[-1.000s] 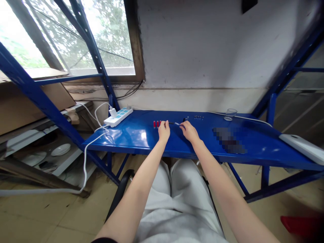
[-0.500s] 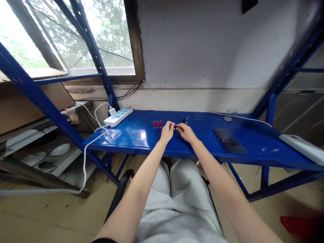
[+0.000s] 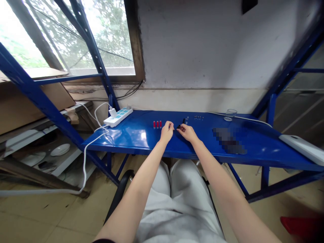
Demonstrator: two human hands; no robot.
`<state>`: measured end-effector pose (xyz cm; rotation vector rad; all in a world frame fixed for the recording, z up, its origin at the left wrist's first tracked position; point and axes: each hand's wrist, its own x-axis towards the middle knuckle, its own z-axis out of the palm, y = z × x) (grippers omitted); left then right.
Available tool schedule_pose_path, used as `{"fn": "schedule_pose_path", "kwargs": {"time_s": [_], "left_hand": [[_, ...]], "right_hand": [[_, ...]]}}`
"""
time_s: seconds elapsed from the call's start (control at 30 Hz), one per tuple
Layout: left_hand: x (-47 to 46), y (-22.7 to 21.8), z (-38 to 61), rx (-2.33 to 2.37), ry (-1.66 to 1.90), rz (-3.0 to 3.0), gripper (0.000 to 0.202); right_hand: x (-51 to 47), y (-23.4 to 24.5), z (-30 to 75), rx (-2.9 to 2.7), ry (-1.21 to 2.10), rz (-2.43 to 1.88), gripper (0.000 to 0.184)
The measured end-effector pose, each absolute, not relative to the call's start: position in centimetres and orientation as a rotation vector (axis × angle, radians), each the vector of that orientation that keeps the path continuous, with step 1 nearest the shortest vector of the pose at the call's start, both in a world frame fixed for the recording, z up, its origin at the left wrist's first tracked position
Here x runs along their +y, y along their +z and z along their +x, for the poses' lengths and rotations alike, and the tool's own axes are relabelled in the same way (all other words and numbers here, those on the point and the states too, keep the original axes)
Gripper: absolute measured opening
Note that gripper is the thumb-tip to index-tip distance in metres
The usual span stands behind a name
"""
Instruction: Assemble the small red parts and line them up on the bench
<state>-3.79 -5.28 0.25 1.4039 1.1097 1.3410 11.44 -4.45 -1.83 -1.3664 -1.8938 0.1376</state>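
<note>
Above the blue table (image 3: pixel 126 138), my left hand (image 3: pixel 167 131) has its fingers pinched together; whatever is in them is too small to make out. A short way to its right, my right hand (image 3: pixel 186 132) pinches a small dark piece (image 3: pixel 179 127) whose kind I cannot tell. Three red cylinders with pale lower ends (image 3: pixel 157 124) stand in a row left of my left hand. Just beyond my right hand are a small black object (image 3: pixel 184 120) and small clear pieces (image 3: pixel 187 118). Several tiny parts (image 3: pixel 198 117) lie in rows farther back.
A white power strip (image 3: pixel 118 116) with a plugged-in charger lies at the table's left end. To the right are a clear glass (image 3: pixel 230 115), a blurred-out dark item (image 3: pixel 229 140) and a white device (image 3: pixel 302 148). A white cable runs along the back edge.
My hands were together over a small dark item and are now slightly apart. The dark piece shows at my right fingertips. The objects on the table have not moved.
</note>
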Motion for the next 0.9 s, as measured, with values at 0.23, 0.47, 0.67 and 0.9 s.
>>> {"fn": "schedule_pose_path", "kwargs": {"time_s": [0.23, 0.47, 0.67, 0.9], "left_hand": [[-4.6, -0.5, -4.1, 1.062, 1.36, 1.649, 0.01], [-4.5, -0.4, -4.1, 1.074, 1.335, 1.632, 0.009], [-4.2, -0.7, -4.1, 1.096, 1.335, 1.607, 0.011], [-3.8, -1.3, -4.2, 1.091, 1.33, 1.666, 0.013]], "right_hand": [[-3.5, -2.1, 12.9, -1.695, 0.113, -1.671, 0.016], [-1.9, -1.8, 13.3, -1.631, 0.143, -1.753, 0.013], [-0.4, -1.6, 14.2, -1.601, 0.135, -1.894, 0.011], [0.6, -1.7, 14.8, -1.655, 0.138, -1.92, 0.013]]}}
